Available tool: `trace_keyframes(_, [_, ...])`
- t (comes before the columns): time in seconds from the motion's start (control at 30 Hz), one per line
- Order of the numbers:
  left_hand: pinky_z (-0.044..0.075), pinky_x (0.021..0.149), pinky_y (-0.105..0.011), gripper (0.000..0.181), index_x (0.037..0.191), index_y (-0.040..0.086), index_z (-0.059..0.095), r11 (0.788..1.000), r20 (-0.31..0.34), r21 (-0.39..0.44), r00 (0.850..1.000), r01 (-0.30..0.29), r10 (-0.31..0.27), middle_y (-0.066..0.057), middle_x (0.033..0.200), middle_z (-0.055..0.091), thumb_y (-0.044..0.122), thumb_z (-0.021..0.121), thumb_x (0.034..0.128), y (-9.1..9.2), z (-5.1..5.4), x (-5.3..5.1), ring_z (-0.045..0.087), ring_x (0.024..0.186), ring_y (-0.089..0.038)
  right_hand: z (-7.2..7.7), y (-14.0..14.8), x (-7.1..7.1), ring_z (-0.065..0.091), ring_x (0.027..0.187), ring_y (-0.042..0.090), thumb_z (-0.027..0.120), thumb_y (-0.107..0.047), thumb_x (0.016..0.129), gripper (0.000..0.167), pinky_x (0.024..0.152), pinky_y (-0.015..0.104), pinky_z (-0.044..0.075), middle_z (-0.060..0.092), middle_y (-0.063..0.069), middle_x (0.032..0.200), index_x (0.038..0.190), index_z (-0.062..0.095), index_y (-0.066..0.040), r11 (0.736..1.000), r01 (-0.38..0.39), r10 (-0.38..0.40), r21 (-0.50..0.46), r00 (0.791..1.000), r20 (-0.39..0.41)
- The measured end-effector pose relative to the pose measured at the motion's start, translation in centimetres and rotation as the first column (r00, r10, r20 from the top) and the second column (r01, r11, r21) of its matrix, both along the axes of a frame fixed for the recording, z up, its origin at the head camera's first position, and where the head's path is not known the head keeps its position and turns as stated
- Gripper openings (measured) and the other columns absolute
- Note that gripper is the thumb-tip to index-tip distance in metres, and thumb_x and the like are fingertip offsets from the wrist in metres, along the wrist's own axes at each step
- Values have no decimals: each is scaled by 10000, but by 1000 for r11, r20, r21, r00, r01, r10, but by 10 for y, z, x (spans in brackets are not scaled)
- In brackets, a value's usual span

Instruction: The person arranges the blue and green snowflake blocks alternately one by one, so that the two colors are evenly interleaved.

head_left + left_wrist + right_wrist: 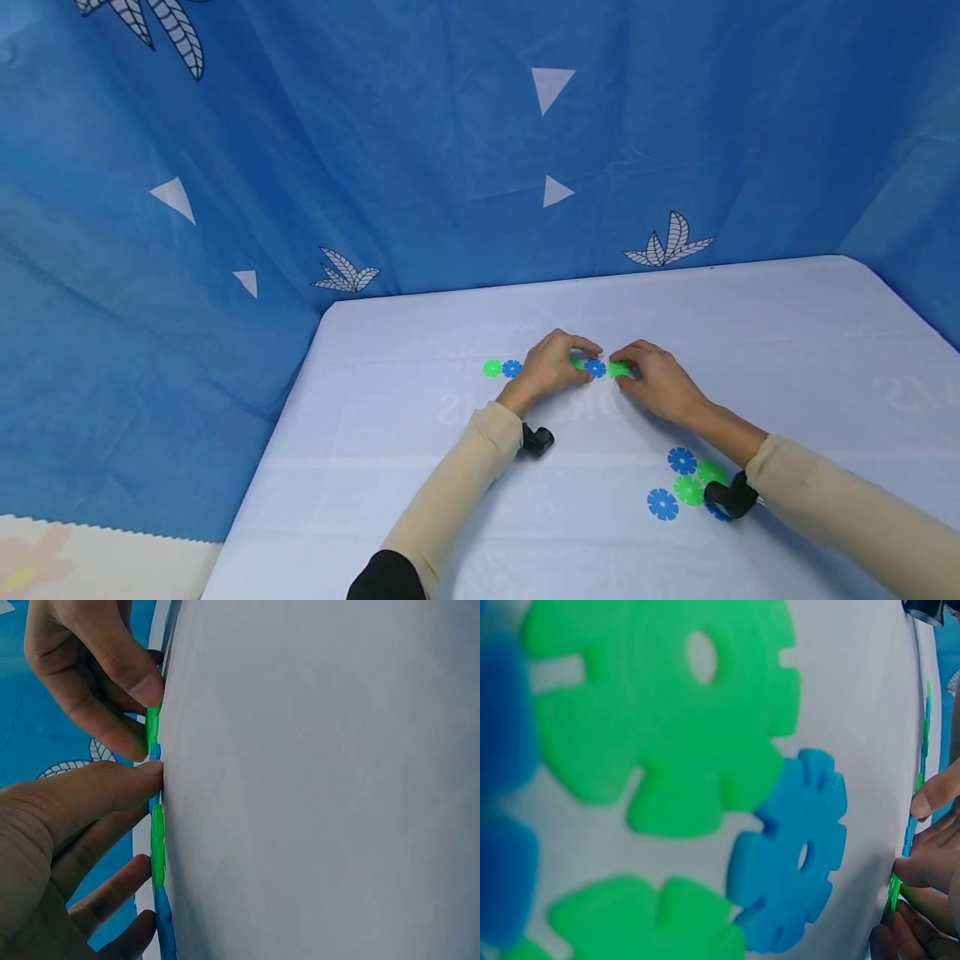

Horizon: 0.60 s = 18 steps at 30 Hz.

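Observation:
A row of flat, notched plastic discs lies on the white table, alternating green and blue. At its left end are a green disc (pixel 492 367) and a blue disc (pixel 512 368); my left hand (pixel 551 365) hides the part after them. Between thumb and index finger, that hand pinches a blue disc (pixel 595 368) by its edges. My right hand (pixel 662 385) pinches a green disc (pixel 619 368) just right of the blue one. From the head they look slightly apart; in the left wrist view the green disc (pixel 152 729) meets the blue disc (pixel 155 751) edge to edge.
Near the right forearm lie several loose discs, among them a blue disc (pixel 682 461), a green disc (pixel 688 490) and another blue disc (pixel 663 504). The right wrist camera (pixel 731 497) overhangs some of them. A blue patterned cloth (pixel 465 167) hangs behind the table (pixel 360 517).

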<state>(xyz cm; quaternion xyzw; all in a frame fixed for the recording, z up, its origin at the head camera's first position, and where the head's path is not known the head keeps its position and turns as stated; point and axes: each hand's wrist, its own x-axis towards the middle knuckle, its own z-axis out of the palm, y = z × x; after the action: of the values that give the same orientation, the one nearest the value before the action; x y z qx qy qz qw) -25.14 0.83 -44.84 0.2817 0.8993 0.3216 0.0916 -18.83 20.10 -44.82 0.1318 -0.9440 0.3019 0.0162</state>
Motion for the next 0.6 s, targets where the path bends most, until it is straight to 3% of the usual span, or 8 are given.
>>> trace_keyframes(0.6, [456, 939, -318, 368, 1151, 193, 753, 1000, 7, 10, 1000, -1, 1, 87, 1126, 707, 138, 828, 796, -1, 1, 1, 533, 1157, -106, -4, 0, -1, 611, 1034, 352, 697, -50, 900, 342, 898, 508, 508, 602, 204, 1138, 1214, 626, 66, 1000, 23, -23, -7, 1000, 4])
